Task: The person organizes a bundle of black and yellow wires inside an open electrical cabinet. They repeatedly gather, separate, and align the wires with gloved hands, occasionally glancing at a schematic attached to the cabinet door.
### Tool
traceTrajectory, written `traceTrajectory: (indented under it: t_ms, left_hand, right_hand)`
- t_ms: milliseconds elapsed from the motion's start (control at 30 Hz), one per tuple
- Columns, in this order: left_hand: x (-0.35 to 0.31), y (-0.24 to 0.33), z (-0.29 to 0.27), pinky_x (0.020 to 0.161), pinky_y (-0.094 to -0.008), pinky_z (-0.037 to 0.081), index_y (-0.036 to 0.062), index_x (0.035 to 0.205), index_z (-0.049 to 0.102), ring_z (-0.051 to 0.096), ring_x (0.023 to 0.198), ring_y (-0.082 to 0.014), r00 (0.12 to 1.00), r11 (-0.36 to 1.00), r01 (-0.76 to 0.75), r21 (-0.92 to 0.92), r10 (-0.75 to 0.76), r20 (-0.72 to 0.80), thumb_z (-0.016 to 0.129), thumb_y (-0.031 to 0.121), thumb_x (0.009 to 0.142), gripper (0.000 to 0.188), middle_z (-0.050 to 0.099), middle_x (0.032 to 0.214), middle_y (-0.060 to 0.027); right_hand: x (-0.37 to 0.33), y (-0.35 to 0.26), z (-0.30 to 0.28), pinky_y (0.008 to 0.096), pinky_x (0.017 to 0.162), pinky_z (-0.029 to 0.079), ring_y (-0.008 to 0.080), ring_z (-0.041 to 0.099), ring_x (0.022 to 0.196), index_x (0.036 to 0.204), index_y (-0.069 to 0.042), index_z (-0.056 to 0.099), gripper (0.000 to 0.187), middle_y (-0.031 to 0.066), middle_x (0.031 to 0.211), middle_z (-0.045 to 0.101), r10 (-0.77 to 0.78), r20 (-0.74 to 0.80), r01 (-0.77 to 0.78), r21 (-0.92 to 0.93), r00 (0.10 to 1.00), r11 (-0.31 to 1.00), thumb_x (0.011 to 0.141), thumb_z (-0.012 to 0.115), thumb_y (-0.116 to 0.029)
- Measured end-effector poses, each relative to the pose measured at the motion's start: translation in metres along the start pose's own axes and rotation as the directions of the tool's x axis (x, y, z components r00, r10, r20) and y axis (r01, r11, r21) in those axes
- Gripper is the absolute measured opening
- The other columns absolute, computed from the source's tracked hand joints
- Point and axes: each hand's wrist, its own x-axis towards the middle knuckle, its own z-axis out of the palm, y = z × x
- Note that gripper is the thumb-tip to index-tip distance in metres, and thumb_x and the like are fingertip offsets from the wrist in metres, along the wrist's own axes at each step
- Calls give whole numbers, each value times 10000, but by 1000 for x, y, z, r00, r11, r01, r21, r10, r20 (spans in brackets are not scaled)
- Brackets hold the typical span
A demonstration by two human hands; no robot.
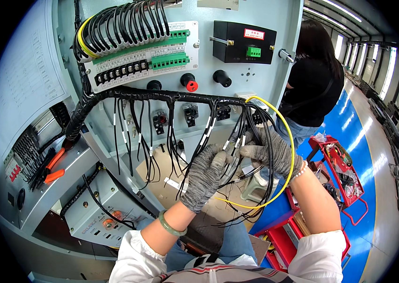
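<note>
Wires (235,141), thin and black with small white sleeves, hang from the wrapped harness (162,95) on the pale grey panel (275,70), and we see them pass straight between the two gloved hands. The left hand (205,175) curls narrowly around several strands, its fingers (219,158) pinched against them from below. The right hand (270,153) closes on the same bunch just beside it, fingertips touching the white sleeves. A yellow wire (290,155) loops around the outer side of the right hand and trails under both wrists.

We note a small red rectangular label (253,34) on top of the black box (244,42), upper right of the panel, with a green plug beneath it. White strips of printed labels (136,60) run between the green terminal rows (169,60), upper centre. A large pale sheet (29,80) of fine print covers the door at far left. Orange-handled pliers (51,166) rest on the ledge lower left.
</note>
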Motion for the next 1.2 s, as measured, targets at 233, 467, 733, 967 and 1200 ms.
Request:
traceTrajectory:
  t_ms: [233,467,733,967,1200]
  left_hand:
    - [-2,5,3,464,-160,361,33,1084,555,426,586,-22,1000,998,29,-52,-28,10,543,250,914,276,579,818,14]
    - [-5,12,8,581,-190,431,38,1084,561,494,686,-48,995,989,98,-108,-97,9,543,185,909,229,596,874,7]
    - [-17,-4,-19,1016,-357,361,157,1396,323,343,1256,-253,800,529,-587,613,497,337,605,160,834,628,286,1419,-83]
    - [2,-18,20,812,-315,449,68,1069,569,561,888,-182,991,990,-133,35,132,38,541,239,912,234,612,918,-90]
    - [4,-17,17,764,-287,445,69,1065,570,521,826,-125,988,989,-145,44,142,66,520,251,928,233,594,878,-42]
  right_hand:
    - [1,0,-1,167,482,424,56,507,547,886,-34,548,274,27,763,603,13,7,-14,17,1000,1000,766,726,-205]
    - [2,5,-4,182,487,431,68,514,552,909,-28,545,277,38,786,604,7,0,-7,0,1000,1000,766,721,-188]
    - [-3,-1,16,223,680,452,122,559,841,1157,-12,535,368,68,1025,577,-243,7,241,-158,970,958,803,603,-88]
    - [-6,21,2,187,424,321,52,406,478,893,-77,551,167,-43,632,474,-159,-166,143,-105,973,984,811,656,-177]
    - [7,34,-6,186,396,310,55,409,454,816,-102,528,166,-42,597,462,-149,-151,135,-94,977,986,791,680,-164]
